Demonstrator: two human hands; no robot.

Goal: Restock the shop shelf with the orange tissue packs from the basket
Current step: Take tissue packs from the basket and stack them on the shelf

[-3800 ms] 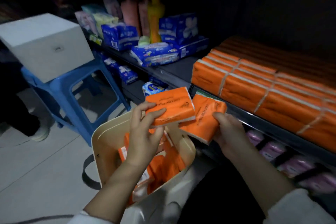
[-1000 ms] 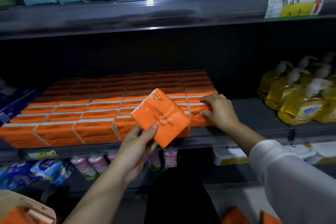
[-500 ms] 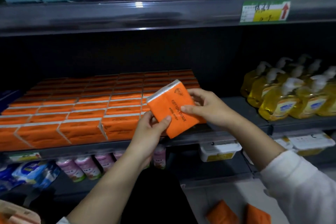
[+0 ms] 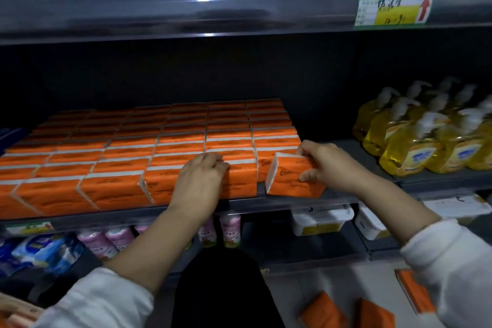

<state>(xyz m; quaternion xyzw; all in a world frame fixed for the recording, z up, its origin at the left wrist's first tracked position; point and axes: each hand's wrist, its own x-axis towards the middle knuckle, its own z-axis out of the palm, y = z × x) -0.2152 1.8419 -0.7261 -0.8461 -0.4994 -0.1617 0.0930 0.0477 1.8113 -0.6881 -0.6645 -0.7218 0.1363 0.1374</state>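
My right hand (image 4: 328,165) grips an orange tissue pack (image 4: 288,178) standing on its edge at the right end of the front row on the dark shelf (image 4: 306,201). My left hand (image 4: 198,184) rests over the front-row packs just left of it, fingers curled on top of one pack (image 4: 239,181). Rows of orange packs (image 4: 111,157) cover the shelf from left to middle. Only the basket's rim (image 4: 16,313) shows at the bottom left corner.
Yellow soap pump bottles (image 4: 426,138) stand on the shelf to the right. Three orange packs (image 4: 346,313) lie on the floor at the bottom right. Pink bottles (image 4: 111,238) and blue packs (image 4: 40,250) fill the lower shelf. An upper shelf with a price tag (image 4: 394,9) hangs overhead.
The pack held in both hands in front of the shelf now stands on the shelf's right end in my right hand. My left hand let go and moved onto the front row.
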